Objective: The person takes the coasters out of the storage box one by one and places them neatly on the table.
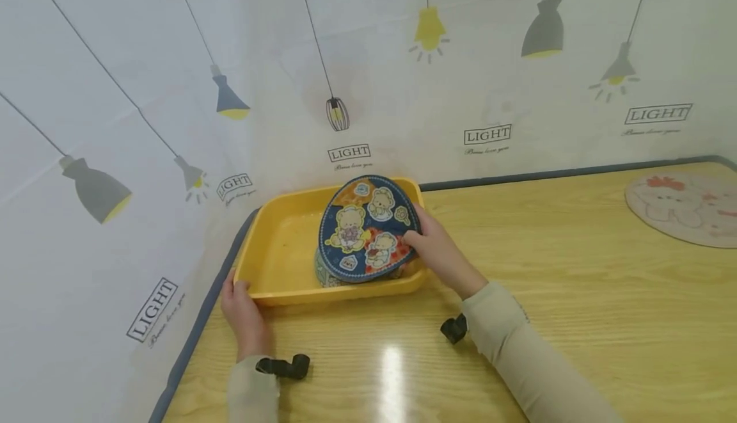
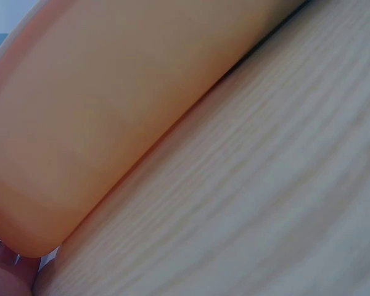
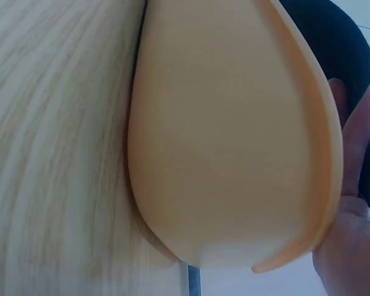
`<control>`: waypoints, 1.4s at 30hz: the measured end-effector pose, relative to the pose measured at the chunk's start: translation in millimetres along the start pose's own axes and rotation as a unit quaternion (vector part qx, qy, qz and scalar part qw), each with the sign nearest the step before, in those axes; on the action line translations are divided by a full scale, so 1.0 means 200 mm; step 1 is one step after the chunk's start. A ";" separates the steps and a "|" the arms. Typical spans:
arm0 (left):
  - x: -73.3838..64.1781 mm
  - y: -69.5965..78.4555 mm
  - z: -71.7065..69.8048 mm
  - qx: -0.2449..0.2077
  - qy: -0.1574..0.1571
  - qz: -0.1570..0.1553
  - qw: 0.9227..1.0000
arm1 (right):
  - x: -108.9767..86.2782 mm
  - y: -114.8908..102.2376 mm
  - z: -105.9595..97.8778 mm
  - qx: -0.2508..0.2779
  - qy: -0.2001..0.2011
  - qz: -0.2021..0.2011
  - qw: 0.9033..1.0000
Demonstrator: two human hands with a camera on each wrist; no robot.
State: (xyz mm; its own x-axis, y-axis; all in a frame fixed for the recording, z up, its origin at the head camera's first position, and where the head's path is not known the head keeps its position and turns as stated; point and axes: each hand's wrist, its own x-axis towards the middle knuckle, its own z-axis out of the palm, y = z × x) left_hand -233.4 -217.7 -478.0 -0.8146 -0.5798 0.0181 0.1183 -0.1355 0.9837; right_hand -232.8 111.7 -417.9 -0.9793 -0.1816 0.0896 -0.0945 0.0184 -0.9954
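My right hand (image 1: pixel 439 249) pinches the right edge of a round dark-blue mat (image 1: pixel 368 228) printed with cartoon bears, thumb on top. The mat is tilted over the right half of a yellow plastic tray (image 1: pixel 270 218). In the right wrist view, fingers (image 3: pixel 357 132) lie against the mat's dark underside (image 3: pixel 330 40), beside the tray's rim. Below the mat, part of a greenish patterned piece (image 1: pixel 325 273) shows inside the tray; most of it is hidden. My left hand (image 1: pixel 244 314) grips the tray's front left corner, thumb over the rim.
A pale pink round mat (image 1: pixel 685 208) with a printed cartoon lies at the right of the wooden table (image 1: pixel 547 256). Behind the tray stands a white wall covering (image 1: pixel 391 96) with printed lamps. A black wrist mount (image 1: pixel 285 367) sticks out from the left sleeve.
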 end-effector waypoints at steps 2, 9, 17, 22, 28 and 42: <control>0.00 0.00 0.00 0.000 0.000 0.002 1.000 | 0.01 0.01 -0.01 0.016 0.000 0.003 1.000; 0.00 0.01 -0.01 -0.006 0.001 -0.003 1.000 | 0.00 0.00 -0.03 0.070 -0.012 0.017 0.997; 0.00 0.01 0.00 -0.027 -0.006 -0.003 1.000 | 0.00 -0.03 -0.12 0.083 -0.027 0.031 0.996; 0.00 0.01 0.01 -0.046 -0.012 -0.006 0.999 | 0.00 -0.03 -0.24 0.091 -0.021 0.014 0.996; 0.00 0.02 0.01 -0.049 -0.009 -0.013 0.999 | 0.00 -0.02 -0.34 0.095 0.000 0.006 0.995; 0.00 0.01 0.00 -0.024 -0.009 -0.003 1.000 | -0.01 0.00 -0.45 0.113 0.040 0.019 0.993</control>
State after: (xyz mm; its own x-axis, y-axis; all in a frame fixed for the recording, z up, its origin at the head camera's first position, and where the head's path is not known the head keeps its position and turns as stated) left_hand -233.3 -217.8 -475.4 -0.8252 -0.5647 0.0160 0.1399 -0.1769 0.9742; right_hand -246.5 200.3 -414.2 -0.9933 -0.1059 0.0463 -0.0244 -0.1995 -0.9796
